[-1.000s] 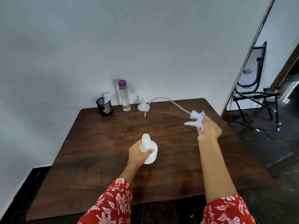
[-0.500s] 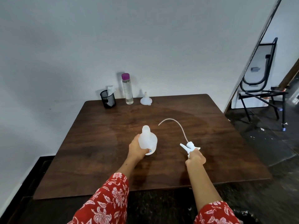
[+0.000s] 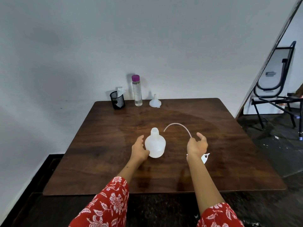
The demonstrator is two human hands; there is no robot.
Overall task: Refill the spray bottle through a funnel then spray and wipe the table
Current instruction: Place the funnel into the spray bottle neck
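A white spray bottle (image 3: 155, 145) with its neck uncapped stands mid-table, and my left hand (image 3: 139, 149) grips its left side. The spray head (image 3: 205, 158) lies on the wooden table (image 3: 101, 145) to the bottle's right, its curved dip tube (image 3: 177, 126) arching back toward the bottle. My right hand (image 3: 196, 145) hovers just above the spray head with fingers spread and nothing in it. A white funnel (image 3: 155, 101) rests upside down at the back edge. Beside it stands a clear bottle with a purple cap (image 3: 136, 90).
A black mesh cup (image 3: 117, 99) holding a white cloth stands at the back left of the table, against the wall. A black-framed chair (image 3: 277, 89) is on the floor to the right. The table's front edge lies near my sleeves.
My right hand lowered the spray head onto the table, let go of it and lifted with fingers apart. My left hand kept its hold on the bottle.
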